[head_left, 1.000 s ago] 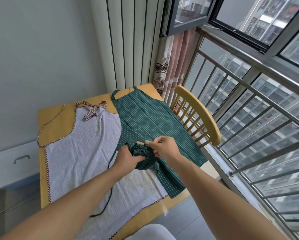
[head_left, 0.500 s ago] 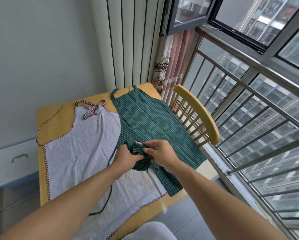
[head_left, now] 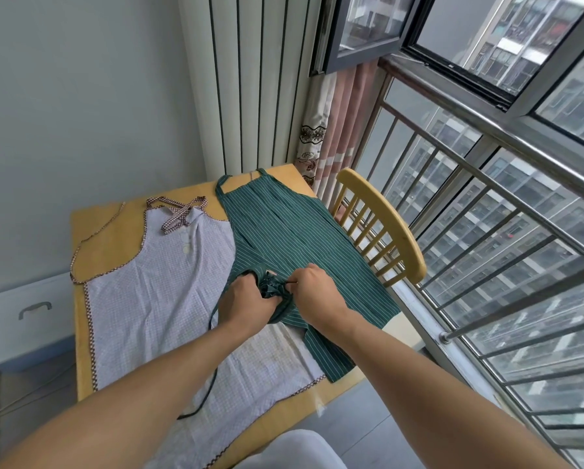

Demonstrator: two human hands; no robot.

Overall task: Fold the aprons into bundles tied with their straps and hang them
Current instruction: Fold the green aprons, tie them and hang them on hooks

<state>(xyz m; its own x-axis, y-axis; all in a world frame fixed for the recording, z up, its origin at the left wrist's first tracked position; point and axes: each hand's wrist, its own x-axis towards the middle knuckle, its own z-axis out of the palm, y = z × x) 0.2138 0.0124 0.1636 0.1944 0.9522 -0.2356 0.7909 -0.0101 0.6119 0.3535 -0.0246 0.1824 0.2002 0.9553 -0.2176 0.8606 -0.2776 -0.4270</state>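
Two aprons lie spread on the yellow wooden surface (head_left: 111, 238). The green striped apron (head_left: 283, 228) lies on the right, its neck loop toward the wall and its right edge near the yellow chair (head_left: 385, 225) by the window railing (head_left: 486, 184). The pale checked apron (head_left: 168, 286) lies flat on the left, its brown checked strap (head_left: 178, 214) crossed at the top. Both hands meet over the green apron's near left part: the left hand (head_left: 244, 304) is closed on a bunched wad of green cloth (head_left: 275, 287), and the right hand (head_left: 317, 292) pinches the same wad from the other side. A dark green strap (head_left: 214, 374) trails from under the left hand across the checked apron toward the near edge.
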